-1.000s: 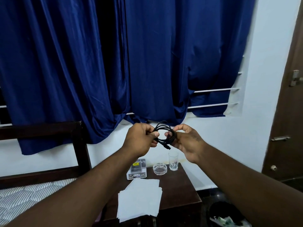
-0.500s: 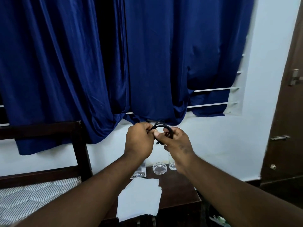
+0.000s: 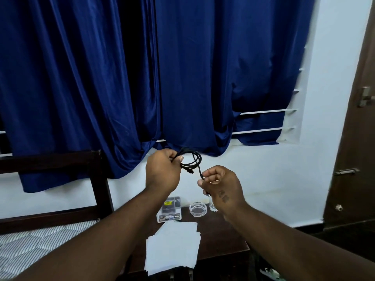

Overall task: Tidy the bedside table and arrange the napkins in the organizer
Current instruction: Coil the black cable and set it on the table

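Note:
A coiled black cable point(image 3: 192, 160) hangs in the air above the dark wooden bedside table point(image 3: 221, 238). My left hand point(image 3: 162, 172) grips the coil at its left side. My right hand point(image 3: 220, 184) pinches the cable's loose end below and to the right of the coil. On the table lies a loose pile of white napkins point(image 3: 173, 247), overhanging the front edge. Behind the napkins stands a clear plastic box point(image 3: 170, 209) with a label.
A glass ashtray point(image 3: 197, 209) and a small drinking glass point(image 3: 212, 206), partly hidden by my right hand, stand at the table's back. A bed with a striped mattress point(image 3: 30, 248) and dark headboard point(image 3: 60, 161) is on the left. Blue curtains point(image 3: 142, 78) hang behind; a brown door point(image 3: 357, 138) is on the right.
My right hand has come away from the coil, down and to the right, pulling the cable's end out with it. My left hand keeps holding the coil.

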Motion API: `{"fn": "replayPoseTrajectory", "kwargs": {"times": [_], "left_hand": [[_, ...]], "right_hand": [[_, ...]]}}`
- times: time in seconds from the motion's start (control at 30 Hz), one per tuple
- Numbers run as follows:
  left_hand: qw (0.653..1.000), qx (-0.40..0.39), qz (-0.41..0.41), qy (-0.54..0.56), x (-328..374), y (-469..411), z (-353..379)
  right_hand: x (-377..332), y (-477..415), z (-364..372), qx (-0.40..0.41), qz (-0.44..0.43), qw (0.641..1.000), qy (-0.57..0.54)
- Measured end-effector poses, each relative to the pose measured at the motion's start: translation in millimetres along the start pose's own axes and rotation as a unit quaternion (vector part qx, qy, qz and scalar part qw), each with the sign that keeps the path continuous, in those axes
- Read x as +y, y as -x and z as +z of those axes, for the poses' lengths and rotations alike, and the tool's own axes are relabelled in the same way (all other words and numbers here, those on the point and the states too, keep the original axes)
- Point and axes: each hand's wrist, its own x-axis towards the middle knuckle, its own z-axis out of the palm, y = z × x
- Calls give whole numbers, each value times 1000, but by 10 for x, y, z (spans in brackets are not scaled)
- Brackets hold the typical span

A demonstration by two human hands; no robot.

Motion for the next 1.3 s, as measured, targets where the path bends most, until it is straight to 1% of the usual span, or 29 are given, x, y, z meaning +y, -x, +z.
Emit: {"fn": "replayPoseTrajectory", "kwargs": {"times": [0.07,0.17,0.23,0.33,0.47,0.5,0.53,0.6,0.63,0.7,0.8,1.0,1.07,1.17,1.3], "left_hand": [[999,2,-23,38,-27,-30,-43],[993,-19,-66,97,-58,-34,-43],[986,-46,-90,129,-66,-16,-16],[972,-86,-117,186,-40,9,10],[946,-124,-150,258,17,46,33],[942,-130,-156,268,23,52,43],[938,-135,-161,276,25,59,50],[934,-140,-164,286,20,65,60],[934,-140,-162,286,14,65,64],[939,-135,-152,278,4,73,79],[950,-115,-131,260,-14,80,114],[969,-64,-101,218,-47,61,183],[972,-53,-91,209,-27,77,209],[976,-46,-76,201,0,104,239],[977,-31,-62,199,34,120,240]], "right_hand": [[21,-11,-56,12,-27,996,89],[-14,-58,-175,38,-84,974,209],[-24,-141,-244,38,-108,964,240],[-42,-265,-290,52,-82,967,234],[-37,-357,-216,53,-46,989,133],[-40,-354,-179,42,-30,996,75],[-45,-341,-144,24,-10,1000,-8],[-65,-292,-84,-13,33,984,-177],[-71,-279,-65,-24,51,971,-233],[-77,-276,-57,-47,83,951,-294],[-101,-260,-60,-80,97,934,-334],[-142,-220,-57,-80,105,908,-398],[-155,-194,-37,-74,101,909,-396],[-157,-173,10,-39,105,921,-374],[-154,-188,58,-2,104,923,-371]]}}
